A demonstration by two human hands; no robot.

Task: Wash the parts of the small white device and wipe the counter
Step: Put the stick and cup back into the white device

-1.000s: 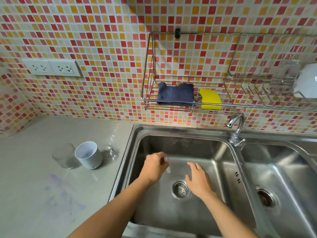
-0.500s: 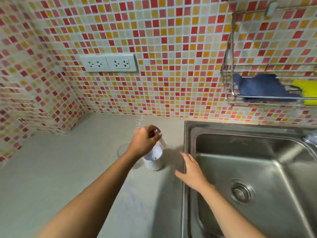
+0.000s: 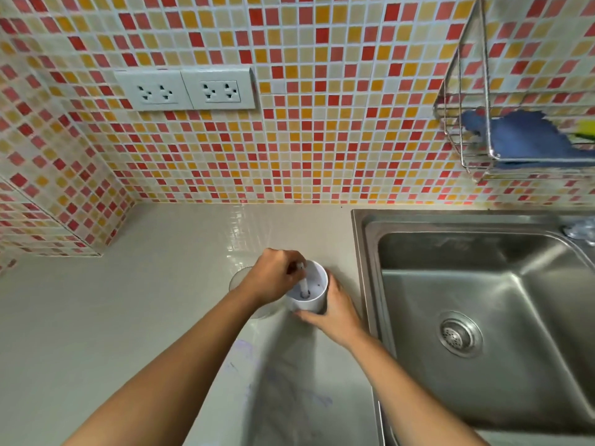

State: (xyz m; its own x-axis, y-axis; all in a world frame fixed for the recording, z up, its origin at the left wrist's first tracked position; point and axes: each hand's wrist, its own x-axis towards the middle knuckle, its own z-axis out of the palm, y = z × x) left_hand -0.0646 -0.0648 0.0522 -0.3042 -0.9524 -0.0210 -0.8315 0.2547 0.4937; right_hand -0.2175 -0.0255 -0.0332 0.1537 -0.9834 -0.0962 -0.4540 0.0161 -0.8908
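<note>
Standing on the tabletop (image 3: 128,317) just left of the sink (image 3: 358,252), the white cup (image 3: 306,306) of the small device is gripped round its right and near wall by the right hand (image 3: 338,312). A thin white stick (image 3: 303,283) is pinched at its top by the left hand (image 3: 273,278), which is placed directly over the cup's left rim. The stick's long axis is nearly upright, leaning slightly up and left, and its lower end is set at the hole in the middle of the cup floor. Any travel of the stick would have to be made along that axis, with the cup kept steady; whether seating or lifting is meant cannot be told. The sink lies to the right, nearer the right hand. A clear cup (image 3: 237,278) is partly hidden behind the left hand, and purple smears (image 3: 243,347) are seen nearer the viewer.
</note>
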